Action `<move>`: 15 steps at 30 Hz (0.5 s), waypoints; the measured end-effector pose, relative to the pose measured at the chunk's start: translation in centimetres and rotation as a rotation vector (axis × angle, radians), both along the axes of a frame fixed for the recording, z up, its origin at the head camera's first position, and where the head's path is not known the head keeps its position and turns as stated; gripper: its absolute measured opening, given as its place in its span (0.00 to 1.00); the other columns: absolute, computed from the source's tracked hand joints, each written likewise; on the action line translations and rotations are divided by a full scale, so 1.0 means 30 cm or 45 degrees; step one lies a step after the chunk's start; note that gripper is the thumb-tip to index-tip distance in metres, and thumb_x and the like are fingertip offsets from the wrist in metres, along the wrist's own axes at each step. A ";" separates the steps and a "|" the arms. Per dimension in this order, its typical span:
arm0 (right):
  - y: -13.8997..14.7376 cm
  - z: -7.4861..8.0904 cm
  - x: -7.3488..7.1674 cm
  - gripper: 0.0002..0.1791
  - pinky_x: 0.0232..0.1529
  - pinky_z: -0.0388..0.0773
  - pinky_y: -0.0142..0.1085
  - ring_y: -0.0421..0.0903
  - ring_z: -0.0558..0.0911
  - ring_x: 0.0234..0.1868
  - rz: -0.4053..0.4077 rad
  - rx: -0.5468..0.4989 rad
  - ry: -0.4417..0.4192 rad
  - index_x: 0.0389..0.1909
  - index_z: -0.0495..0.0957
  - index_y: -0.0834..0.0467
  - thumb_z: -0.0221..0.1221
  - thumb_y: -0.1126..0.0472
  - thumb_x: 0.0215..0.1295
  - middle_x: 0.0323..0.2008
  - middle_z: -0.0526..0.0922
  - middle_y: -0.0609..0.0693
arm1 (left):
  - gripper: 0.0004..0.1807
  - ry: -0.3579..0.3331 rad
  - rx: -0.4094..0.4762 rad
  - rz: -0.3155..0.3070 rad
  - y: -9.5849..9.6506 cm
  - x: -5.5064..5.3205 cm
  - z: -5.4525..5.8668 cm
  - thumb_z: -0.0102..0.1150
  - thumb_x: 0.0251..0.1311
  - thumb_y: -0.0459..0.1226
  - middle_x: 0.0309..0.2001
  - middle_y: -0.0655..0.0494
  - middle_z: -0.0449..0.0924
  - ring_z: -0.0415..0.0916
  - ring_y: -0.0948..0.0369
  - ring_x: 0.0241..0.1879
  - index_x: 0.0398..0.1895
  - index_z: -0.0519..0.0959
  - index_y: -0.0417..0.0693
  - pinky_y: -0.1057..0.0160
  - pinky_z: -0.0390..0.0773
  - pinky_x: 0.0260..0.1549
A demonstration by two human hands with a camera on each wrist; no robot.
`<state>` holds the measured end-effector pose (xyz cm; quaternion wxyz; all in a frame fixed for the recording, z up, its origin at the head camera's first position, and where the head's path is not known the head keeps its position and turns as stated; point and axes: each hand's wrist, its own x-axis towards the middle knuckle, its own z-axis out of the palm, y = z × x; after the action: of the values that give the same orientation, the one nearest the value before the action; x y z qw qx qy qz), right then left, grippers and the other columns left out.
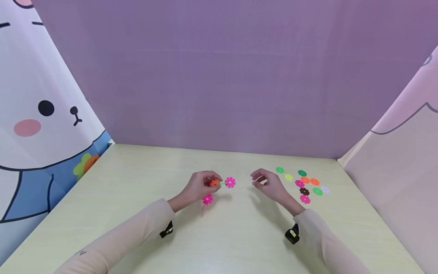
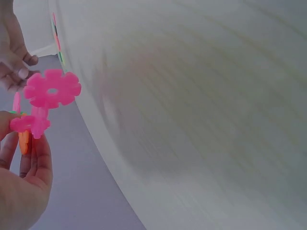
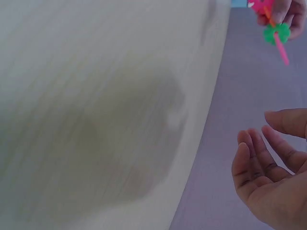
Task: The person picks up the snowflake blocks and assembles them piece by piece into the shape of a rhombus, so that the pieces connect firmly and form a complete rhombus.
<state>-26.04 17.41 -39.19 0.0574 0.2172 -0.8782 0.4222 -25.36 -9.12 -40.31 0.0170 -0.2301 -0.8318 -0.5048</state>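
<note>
Pale wood-grain table [image 1: 226,243], a loose scatter of multicoloured flower-shaped discs [image 1: 304,180] toward its right side.

"Any lettering you can read from here?"

"No word, no number. There's just one thin dark tick-shaped mark [image 1: 82,252] on the long beige fabric left sleeve [image 1: 130,232]."

"A letter V, or a brand's sign?"

"Too small to tell."

"And the small black blocky piece [image 1: 290,238] below the long beige fabric right sleeve [image 1: 321,236]? It has a pale yellow patch [image 1: 292,232]."

"I see the patch, but can't make out any print on it. Same for the whitish patch [image 1: 169,229] on the black angular piece [image 1: 165,233] below the left sleeve."
</note>
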 end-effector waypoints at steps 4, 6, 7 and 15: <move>0.069 -0.016 -0.002 0.11 0.34 0.78 0.34 0.55 0.81 0.37 -0.040 0.101 0.058 0.39 0.75 0.67 0.59 0.73 0.53 0.36 0.80 0.64 | 0.09 -0.010 0.003 -0.002 -0.002 0.001 -0.001 0.64 0.50 0.32 0.35 0.55 0.80 0.74 0.63 0.27 0.36 0.81 0.49 0.70 0.78 0.27; 0.107 -0.023 -0.003 0.11 0.33 0.78 0.34 0.55 0.81 0.37 -0.067 0.141 0.065 0.39 0.76 0.68 0.59 0.73 0.53 0.36 0.80 0.63 | 0.09 -0.012 0.007 -0.005 -0.002 0.002 0.001 0.64 0.50 0.32 0.36 0.55 0.80 0.74 0.62 0.28 0.36 0.81 0.48 0.70 0.78 0.27; 0.127 -0.025 -0.003 0.11 0.33 0.78 0.34 0.55 0.81 0.37 -0.075 0.165 0.065 0.39 0.75 0.68 0.59 0.74 0.53 0.36 0.80 0.63 | 0.09 -0.012 0.008 -0.006 -0.002 0.003 0.002 0.64 0.50 0.32 0.36 0.55 0.80 0.74 0.62 0.28 0.37 0.81 0.48 0.70 0.78 0.27; 0.276 -0.024 0.009 0.12 0.36 0.78 0.42 0.55 0.80 0.37 -0.152 0.285 0.043 0.39 0.75 0.69 0.59 0.75 0.52 0.37 0.80 0.63 | 0.08 0.017 -0.007 -0.001 -0.005 0.007 0.010 0.64 0.50 0.32 0.35 0.55 0.80 0.74 0.63 0.29 0.36 0.81 0.47 0.70 0.78 0.29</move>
<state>-25.76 25.68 -39.92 0.0726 0.1767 -0.9302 0.3135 -25.16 -9.27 -40.02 0.0217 -0.2338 -0.8329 -0.5011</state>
